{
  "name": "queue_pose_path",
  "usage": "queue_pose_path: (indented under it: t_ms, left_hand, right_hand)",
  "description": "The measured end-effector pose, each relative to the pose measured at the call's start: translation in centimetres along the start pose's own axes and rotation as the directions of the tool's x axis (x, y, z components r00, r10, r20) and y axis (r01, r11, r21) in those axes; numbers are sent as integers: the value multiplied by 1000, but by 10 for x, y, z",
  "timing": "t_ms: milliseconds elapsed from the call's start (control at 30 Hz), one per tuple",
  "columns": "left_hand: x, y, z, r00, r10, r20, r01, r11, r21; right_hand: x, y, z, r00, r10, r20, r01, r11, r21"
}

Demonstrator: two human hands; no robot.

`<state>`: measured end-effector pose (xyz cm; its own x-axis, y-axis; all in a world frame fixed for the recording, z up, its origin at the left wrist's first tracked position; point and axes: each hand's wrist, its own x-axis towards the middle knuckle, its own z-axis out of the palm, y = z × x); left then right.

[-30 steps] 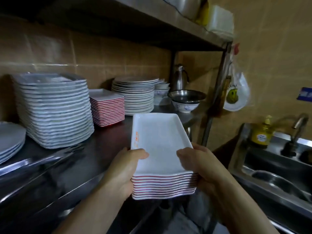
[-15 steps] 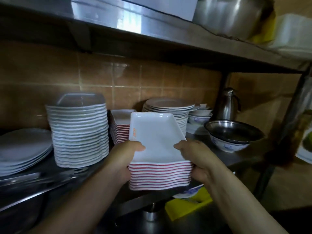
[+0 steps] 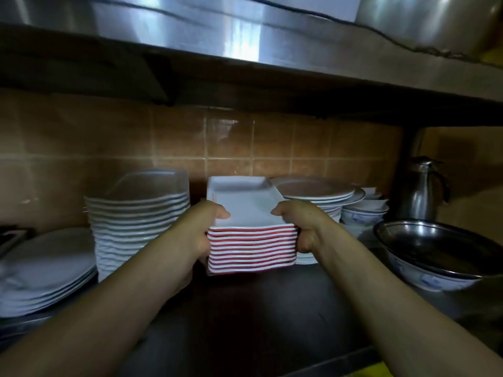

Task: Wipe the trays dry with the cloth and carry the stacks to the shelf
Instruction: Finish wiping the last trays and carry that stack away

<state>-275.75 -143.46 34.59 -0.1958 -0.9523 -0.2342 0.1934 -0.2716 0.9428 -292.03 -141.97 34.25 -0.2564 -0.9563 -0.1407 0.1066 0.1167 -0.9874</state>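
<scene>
Dark steel shelf (image 3: 272, 308) against tan tiles (image 3: 272, 148)

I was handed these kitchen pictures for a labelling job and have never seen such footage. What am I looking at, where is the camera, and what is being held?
There is no machine here: these are a person's two bare hands, filmed by one wide-angle camera worn on the head, looking forward and down.

The left hand and right hand each have a grip on one end of a stack of white rectangular trays with red edges, thumbs on top, over the dark steel shelf.

On the shelf, to the left, stand a tall stack of white rectangular dishes and some white oval plates. To the right are round white plates, a steel bowl resting in a blue-and-white bowl, and a steel jug. No cloth is in view.
</scene>
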Motion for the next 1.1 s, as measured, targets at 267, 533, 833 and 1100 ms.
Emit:
queue_pose_path:
  t_ms: [267,533,833,1100]
  left_hand:
    - [38,6,6,990,-64,-122,74,994,76]
    - [51,10,11,973,-80,-215,109,986,123]
    - [66,19,8,956,-175,-234,222,956,192]
    - [68,19,12,968,-158,-194,191,968,165]
  right_hand:
    - [51,-10,0,992,36,124,-34,999,-23]
    - [68,-10,-5,965,102,243,-114,993,36]
    - [54,-1,-25,884,8,467,-116,973,201]
    - [47,51,-42,663,-527,532,745,404,-530]
